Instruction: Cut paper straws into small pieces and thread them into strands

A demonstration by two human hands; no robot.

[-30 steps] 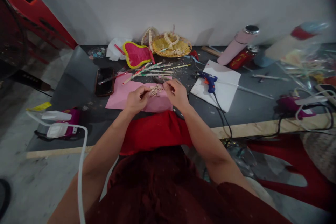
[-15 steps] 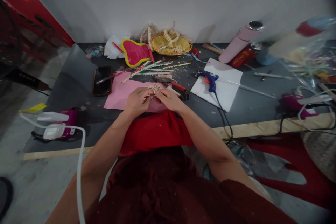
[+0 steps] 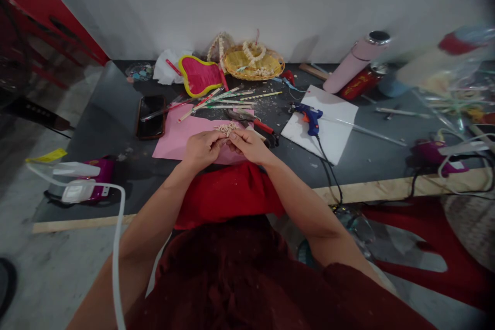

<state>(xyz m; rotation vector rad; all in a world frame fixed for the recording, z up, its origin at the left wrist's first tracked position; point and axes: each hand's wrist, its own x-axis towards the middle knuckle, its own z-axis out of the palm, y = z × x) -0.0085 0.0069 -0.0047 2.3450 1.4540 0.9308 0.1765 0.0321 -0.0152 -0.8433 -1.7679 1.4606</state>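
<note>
A small cluster of pale cream pieces (image 3: 226, 128) rises from between my fingertips, over a pink sheet of paper (image 3: 174, 136). My left hand (image 3: 204, 148) is closed on it from the left, thumb and fingers pinched. From the right, my right hand (image 3: 249, 145) pinches the same cluster, and the two hands meet. Its lower part is hidden by my fingers. Just beyond lie red-handled pliers (image 3: 263, 126), partly over the paper. Several patterned paper strips or sticks (image 3: 220, 99) lie in a loose pile behind them.
A blue glue gun (image 3: 310, 117) lies on a white board (image 3: 336, 134) to the right. Left is a phone (image 3: 151, 118). Along the wall stand a yellow woven basket (image 3: 270, 66), a red yellow-edged piece (image 3: 203, 77) and a pink flask (image 3: 356, 62). Purple power sockets (image 3: 101, 178) sit front left.
The cluster stands slightly higher and further left above my fingertips. Both hands keep their grip in nearly the same place. The whole view has shifted a little.
</note>
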